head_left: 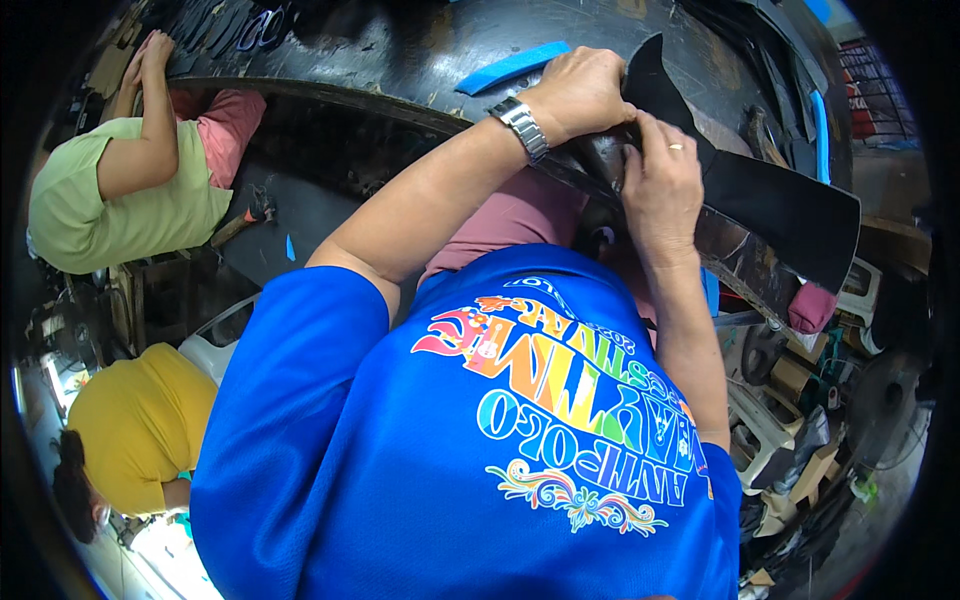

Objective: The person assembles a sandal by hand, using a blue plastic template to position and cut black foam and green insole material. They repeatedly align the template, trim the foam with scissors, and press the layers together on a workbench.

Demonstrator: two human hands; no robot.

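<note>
My left hand (585, 90), with a metal watch on the wrist, grips the upper part of a black sheet of material (790, 210) at the edge of the dark worktable (400, 50). My right hand (660, 180), wearing a ring, pinches the same black sheet just below, fingers pressed on its edge. The sheet stretches away to the right over the table edge. A blue strip (512, 66) lies on the table just left of my left hand.
A person in a light green top (110, 200) works at the table's left end. Another person in yellow (140, 420) sits at the lower left. Dark cut pieces (220, 25) lie at the far left of the table. Cluttered boxes and scraps (800, 420) fill the floor on the right.
</note>
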